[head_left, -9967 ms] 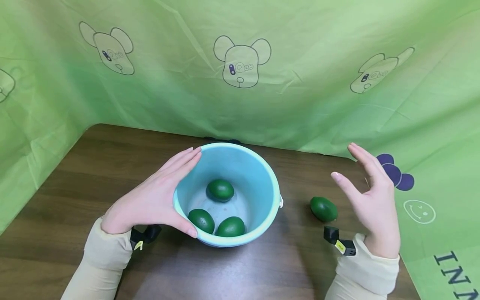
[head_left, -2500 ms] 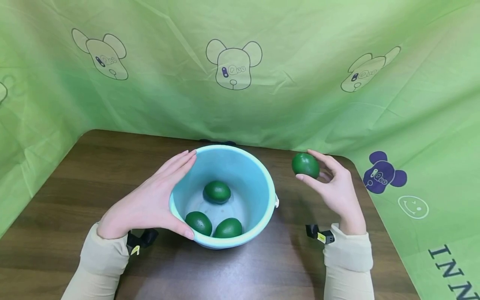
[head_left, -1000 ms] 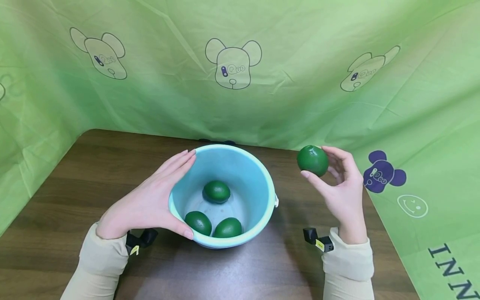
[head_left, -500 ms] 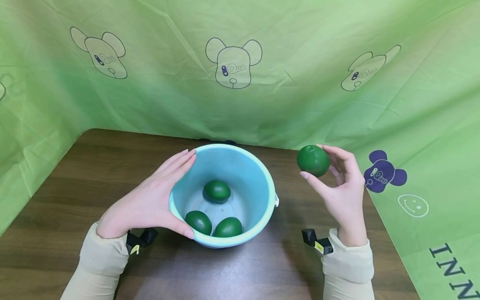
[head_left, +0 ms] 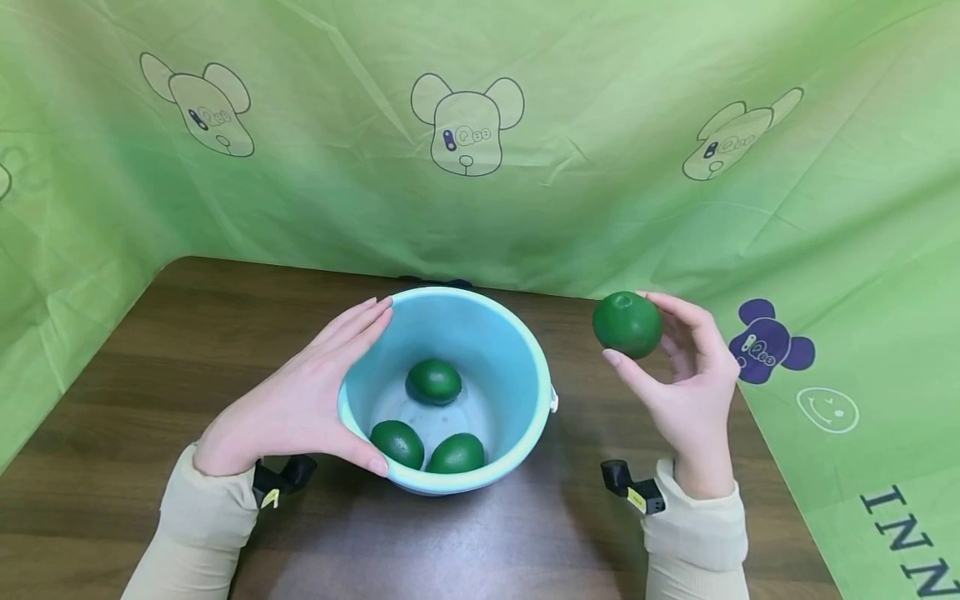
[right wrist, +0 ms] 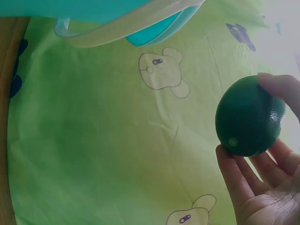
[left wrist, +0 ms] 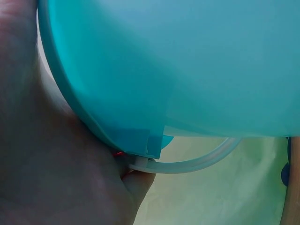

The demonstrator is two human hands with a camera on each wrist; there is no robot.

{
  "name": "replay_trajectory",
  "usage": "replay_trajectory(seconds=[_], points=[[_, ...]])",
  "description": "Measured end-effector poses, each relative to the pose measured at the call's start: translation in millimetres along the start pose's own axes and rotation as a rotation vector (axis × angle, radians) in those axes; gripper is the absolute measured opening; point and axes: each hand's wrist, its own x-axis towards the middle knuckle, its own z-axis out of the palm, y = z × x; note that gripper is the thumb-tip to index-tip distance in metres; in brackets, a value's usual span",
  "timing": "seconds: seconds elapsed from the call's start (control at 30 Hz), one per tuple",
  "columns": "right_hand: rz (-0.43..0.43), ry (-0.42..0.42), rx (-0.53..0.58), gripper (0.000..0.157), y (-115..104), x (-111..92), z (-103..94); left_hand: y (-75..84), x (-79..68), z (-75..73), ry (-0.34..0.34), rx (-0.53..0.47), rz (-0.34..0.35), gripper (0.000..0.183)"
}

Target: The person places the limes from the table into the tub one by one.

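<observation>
A light blue bucket [head_left: 525,442] stands on the wooden table in the head view, its mouth facing up. Inside it lie three green limes, one lime [head_left: 433,382] towards the back and two at the front. My left hand [head_left: 300,400] holds the bucket's left side, thumb at the front of the rim and fingers spread along the back left. In the left wrist view the palm lies along the rim beside the white handle [left wrist: 197,161]. To the right of the bucket, my right hand [head_left: 690,383] pinches another lime [head_left: 627,325] between thumb and fingers, raised above the table.
A green cloth [head_left: 322,217] printed with bear heads hangs behind the table and down its right side. Dark brown wood of the table [head_left: 150,400] shows around the bucket. A small camera [head_left: 633,487] is strapped to the right wrist.
Ten seconds ago the fourth lime lay on the table and the right hand was open above it. The hand has since picked it up; lately it has barely moved. The left hand keeps its hold.
</observation>
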Motion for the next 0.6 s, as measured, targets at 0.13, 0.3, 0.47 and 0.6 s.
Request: replay_trajectory(seconds=[0.13,0.3,0.47,0.6], points=[[-0.034,0.014,0.034,0.062,-1.0,-1.3,1.8,0.2,-0.2,0.4,0.0,-0.007,-0.003,0.147],[-0.048,0.014,0.038,0.062,-3.9,-1.9,4.8,0.5,-0.5,-0.1,-0.005,-0.009,-0.007,0.147],[-0.067,0.006,0.031,0.062,-6.9,-1.4,7.7,1.5,-0.2,-0.6,-0.003,-0.007,-0.001,0.147],[-0.077,0.007,0.031,0.062,-9.1,-1.8,9.6,1.5,-0.2,-0.7,-0.001,-0.002,0.003,0.146]])
